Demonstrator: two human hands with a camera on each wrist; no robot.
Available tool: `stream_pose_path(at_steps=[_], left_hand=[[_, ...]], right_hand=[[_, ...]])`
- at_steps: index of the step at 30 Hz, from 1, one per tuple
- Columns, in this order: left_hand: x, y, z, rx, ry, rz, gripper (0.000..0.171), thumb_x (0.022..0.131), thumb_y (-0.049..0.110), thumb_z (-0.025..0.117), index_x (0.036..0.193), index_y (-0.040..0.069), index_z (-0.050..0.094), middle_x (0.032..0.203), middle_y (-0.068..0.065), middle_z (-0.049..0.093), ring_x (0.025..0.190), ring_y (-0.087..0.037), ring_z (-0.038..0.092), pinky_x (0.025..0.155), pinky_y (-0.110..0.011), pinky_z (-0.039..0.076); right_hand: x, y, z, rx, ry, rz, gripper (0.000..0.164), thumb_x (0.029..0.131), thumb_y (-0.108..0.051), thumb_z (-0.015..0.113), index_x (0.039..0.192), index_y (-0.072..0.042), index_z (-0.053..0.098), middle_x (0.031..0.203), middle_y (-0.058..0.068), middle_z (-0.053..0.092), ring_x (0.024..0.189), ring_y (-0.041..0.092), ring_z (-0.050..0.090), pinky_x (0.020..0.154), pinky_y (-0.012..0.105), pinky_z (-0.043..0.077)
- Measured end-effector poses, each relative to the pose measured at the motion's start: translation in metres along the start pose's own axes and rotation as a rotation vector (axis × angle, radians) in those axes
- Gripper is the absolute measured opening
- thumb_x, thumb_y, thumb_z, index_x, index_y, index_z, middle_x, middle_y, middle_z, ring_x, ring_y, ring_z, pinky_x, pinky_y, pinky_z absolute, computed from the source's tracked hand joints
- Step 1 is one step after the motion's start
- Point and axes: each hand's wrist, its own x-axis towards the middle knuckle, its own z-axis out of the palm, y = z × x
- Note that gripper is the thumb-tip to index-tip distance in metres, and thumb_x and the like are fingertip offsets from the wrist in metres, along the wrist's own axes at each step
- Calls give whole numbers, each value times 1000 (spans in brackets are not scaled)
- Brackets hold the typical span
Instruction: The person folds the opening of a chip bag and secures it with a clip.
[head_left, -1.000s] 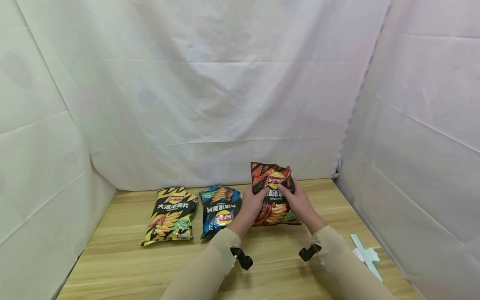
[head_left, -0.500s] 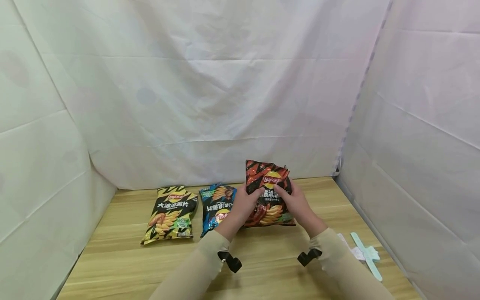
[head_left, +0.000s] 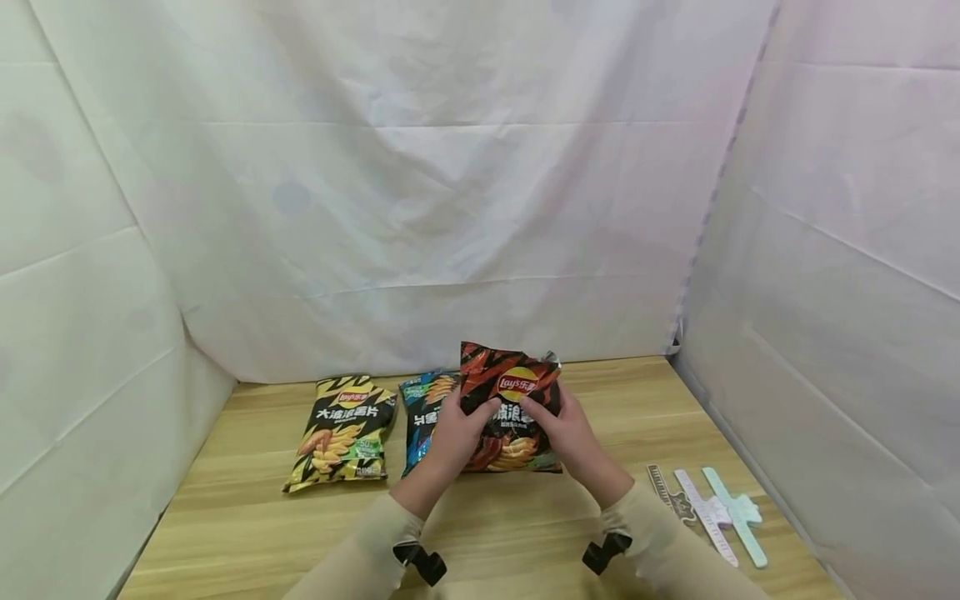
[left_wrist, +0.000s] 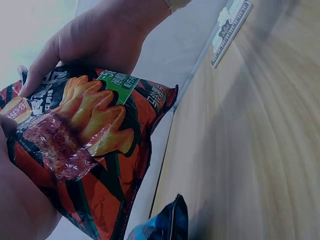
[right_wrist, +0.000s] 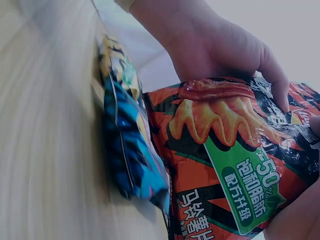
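Observation:
A red and black bag of potato chips (head_left: 517, 385) is gripped between both hands, tilted up above the table. My left hand (head_left: 453, 429) holds its left side, and my right hand (head_left: 572, 433) its right side; both thumbs lie on the printed front. Behind the bag, the other fingers are hidden. A small silvery patch shows at the top right corner. The bag's lower front, with printed chips, faces the right wrist view, where the left hand (right_wrist: 210, 42) appears across from the right. A blue bag of chips (head_left: 431, 408) lies partly hidden behind my left hand and the red bag.
On the left of the wooden table (head_left: 247, 508) lies a yellow bag of chips (head_left: 341, 433). Toward the right edge lie a brown ruler-like clip (head_left: 667, 492), a lilac one (head_left: 705, 515) and a mint one (head_left: 738, 517). White cloth (head_left: 420, 208) hangs around the table.
Both hands have carried the red bag to the left and a little nearer, so it overlaps more of the blue bag. The right forearm has moved off the brown and lilac clips.

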Motion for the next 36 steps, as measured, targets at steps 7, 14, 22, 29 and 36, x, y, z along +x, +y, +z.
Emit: stream_pose_path(at_steps=[7, 14, 22, 29, 36], left_hand=[[-20, 6, -17, 6, -4, 60, 46, 112, 21, 69, 156, 15, 60, 142, -9, 71, 125, -24, 70, 98, -34, 60], [-40, 8, -31, -66, 51, 65, 42, 110, 15, 70, 151, 8, 61, 134, -16, 72, 114, -27, 73, 87, -36, 64], [-49, 5, -41, -72, 36, 99, 47, 111, 15, 69, 157, 12, 57, 145, -14, 68, 127, -25, 70, 97, -36, 62], [-49, -6, -44, -108, -9, 262, 49, 111, 3, 64, 159, 7, 54, 151, -17, 64, 136, -26, 66, 105, -39, 59], [-51, -26, -49, -85, -5, 277, 45, 109, 0, 65, 153, 3, 58, 142, -17, 70, 127, -26, 72, 99, -40, 62]], right_hand=[[-7, -2, 19, 35, -45, -9, 54, 110, -19, 72, 158, -8, 50, 140, 20, 67, 116, 26, 71, 90, 36, 63], [-12, -4, 36, 35, -88, -40, 51, 108, -16, 74, 153, -5, 53, 136, 21, 68, 115, 26, 73, 91, 37, 64], [-15, -3, 44, -3, -117, -85, 50, 108, -14, 75, 153, -7, 55, 139, 20, 67, 118, 25, 73, 93, 35, 63], [-14, 2, 47, 6, -139, -100, 48, 106, -11, 77, 150, -4, 57, 137, 21, 70, 119, 24, 74, 94, 35, 63], [-15, 24, 51, 11, -154, -84, 48, 105, -12, 78, 147, -3, 57, 137, 21, 70, 120, 25, 74, 94, 39, 64]])
